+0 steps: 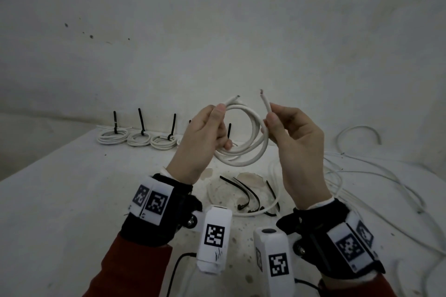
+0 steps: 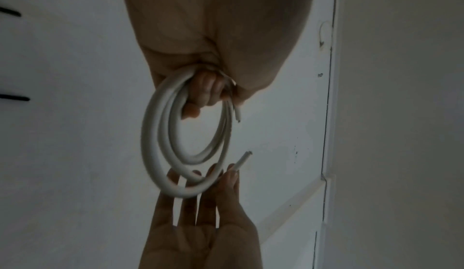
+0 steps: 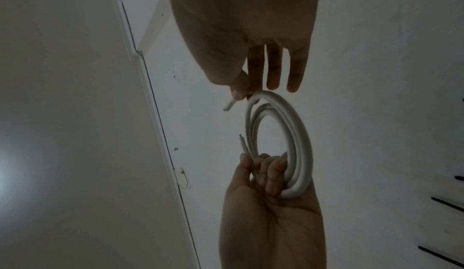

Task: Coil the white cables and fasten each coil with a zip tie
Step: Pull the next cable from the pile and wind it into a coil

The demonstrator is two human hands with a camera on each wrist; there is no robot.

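- My left hand grips the coil.
- My right hand pinches the free end, pointing up just beside the loops.

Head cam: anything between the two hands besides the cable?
No. Only the white cable coil spans the gap between left hand and right hand; both wrist views agree.

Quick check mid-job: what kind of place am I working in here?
Likely a bare, makeshift work spot, not a fitted workshop: a rough white slab against a stained plaster wall, with tied coils lined up, loose zip ties and uncoiled cable strewn about.
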